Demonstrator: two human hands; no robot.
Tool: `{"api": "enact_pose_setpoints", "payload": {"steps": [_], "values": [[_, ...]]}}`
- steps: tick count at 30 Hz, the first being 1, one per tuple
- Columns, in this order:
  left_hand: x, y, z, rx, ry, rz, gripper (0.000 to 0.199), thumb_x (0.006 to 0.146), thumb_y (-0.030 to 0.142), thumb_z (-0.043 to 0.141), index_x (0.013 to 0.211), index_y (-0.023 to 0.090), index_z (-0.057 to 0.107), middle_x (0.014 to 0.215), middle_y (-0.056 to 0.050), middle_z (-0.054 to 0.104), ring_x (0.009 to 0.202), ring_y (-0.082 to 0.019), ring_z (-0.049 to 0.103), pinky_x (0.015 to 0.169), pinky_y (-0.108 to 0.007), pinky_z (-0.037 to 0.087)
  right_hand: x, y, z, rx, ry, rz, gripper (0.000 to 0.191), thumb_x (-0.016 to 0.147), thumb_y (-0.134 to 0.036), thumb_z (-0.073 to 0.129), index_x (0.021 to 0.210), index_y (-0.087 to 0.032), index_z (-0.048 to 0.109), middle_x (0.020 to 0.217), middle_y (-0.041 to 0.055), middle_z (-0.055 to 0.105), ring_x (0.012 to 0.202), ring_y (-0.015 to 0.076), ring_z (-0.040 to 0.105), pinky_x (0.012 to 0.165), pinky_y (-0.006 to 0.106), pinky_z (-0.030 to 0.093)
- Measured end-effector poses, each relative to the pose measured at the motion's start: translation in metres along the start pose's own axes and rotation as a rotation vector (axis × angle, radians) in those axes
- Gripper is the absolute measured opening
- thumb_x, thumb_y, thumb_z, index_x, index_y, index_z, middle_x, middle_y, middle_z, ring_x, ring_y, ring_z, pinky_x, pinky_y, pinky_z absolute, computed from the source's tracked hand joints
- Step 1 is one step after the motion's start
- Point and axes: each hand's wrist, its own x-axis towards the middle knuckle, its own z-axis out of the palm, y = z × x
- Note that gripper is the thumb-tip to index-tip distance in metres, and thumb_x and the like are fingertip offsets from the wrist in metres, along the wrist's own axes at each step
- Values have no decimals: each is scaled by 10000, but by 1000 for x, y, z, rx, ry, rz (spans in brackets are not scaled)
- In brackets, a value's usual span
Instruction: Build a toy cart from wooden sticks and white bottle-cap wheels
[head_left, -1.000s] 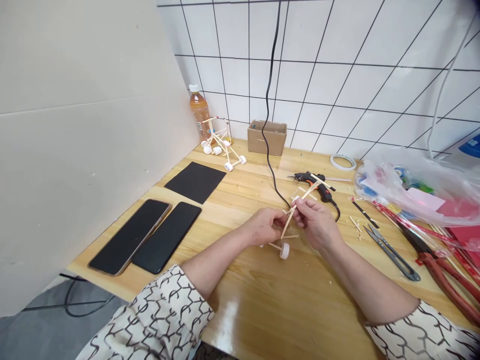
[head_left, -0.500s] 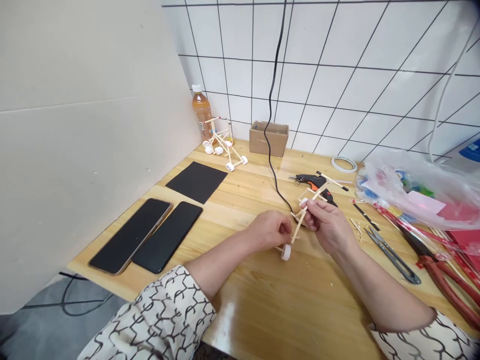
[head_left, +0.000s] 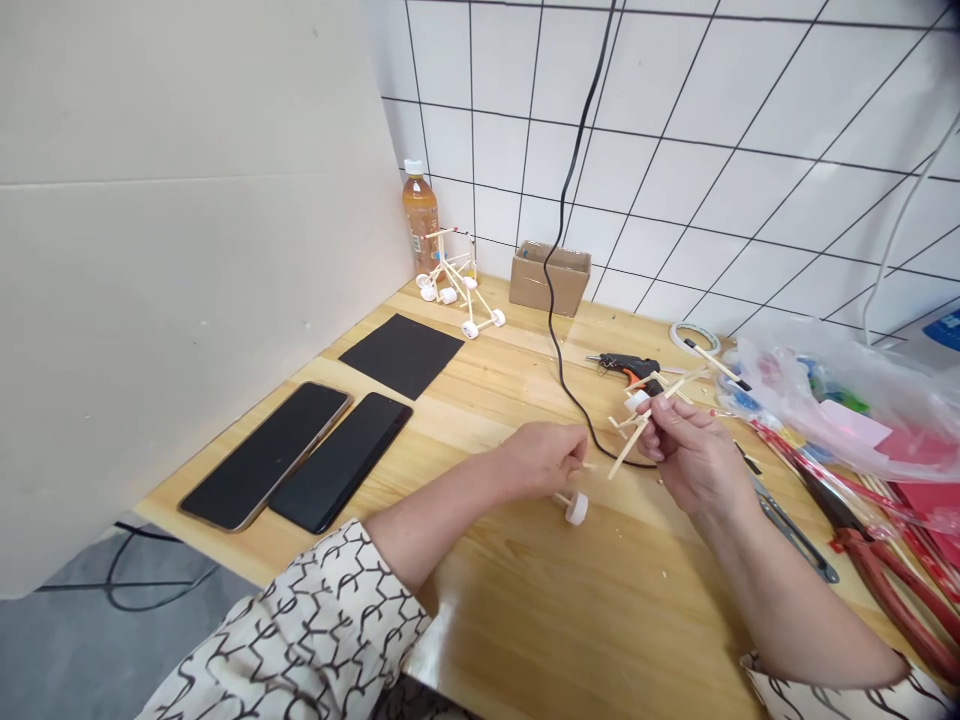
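My right hand (head_left: 686,445) pinches a light wooden stick frame (head_left: 632,447) that has a white wheel (head_left: 637,401) and a crossbar with black ends (head_left: 718,365) at its upper right. Closed around a thin pale stick, my left hand (head_left: 546,458) is just left of the frame, and only the stick's tip (head_left: 589,466) shows. Below that hand a white wheel (head_left: 577,509) on a short stick sits over the tabletop; my fingers hide how it is joined. The two hands are apart.
Two phones (head_left: 266,455) and a black sheet (head_left: 401,355) are at the left. Behind stand a bottle (head_left: 421,218), a wheeled stick model (head_left: 457,275) and a cardboard box (head_left: 550,278). A glue gun (head_left: 626,367), plastic bags (head_left: 847,390), snips (head_left: 799,535) and red-handled pliers (head_left: 892,585) are at the right.
My right hand has moved right with the stick frame, away from my left hand. The gap between the frame and the lower wheel is wider. The view has shifted slightly.
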Motion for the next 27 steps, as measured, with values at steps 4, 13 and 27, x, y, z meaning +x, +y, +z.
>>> {"api": "enact_pose_setpoints", "payload": {"steps": [4, 13, 27], "values": [[-7, 5, -6, 19, -96, 64, 231, 814, 140, 413, 964, 190, 581, 825, -15, 651, 705, -134, 564, 598, -207, 400, 0, -2, 0, 1, 2, 1, 276, 549, -384, 790, 635, -158, 658, 450, -31, 483, 415, 50, 376, 375, 176, 240], [-5, 7, -7, 151, -243, 157, 330, 818, 449, 494, 834, 169, 668, 862, -70, 675, 795, -203, 604, 607, -253, 390, 0, 3, 1, -29, -40, 63, 294, 541, -389, 793, 635, -144, 661, 453, -26, 486, 420, 50, 376, 380, 174, 231], [-11, -1, -28, 90, -386, 111, 205, 723, 361, 555, 672, 177, 628, 649, -6, 630, 567, -116, 500, 479, -210, 298, 0, 21, 6, -100, -48, 173, 346, 519, -425, 806, 654, -137, 670, 470, -10, 540, 411, 48, 400, 379, 166, 234]]}}
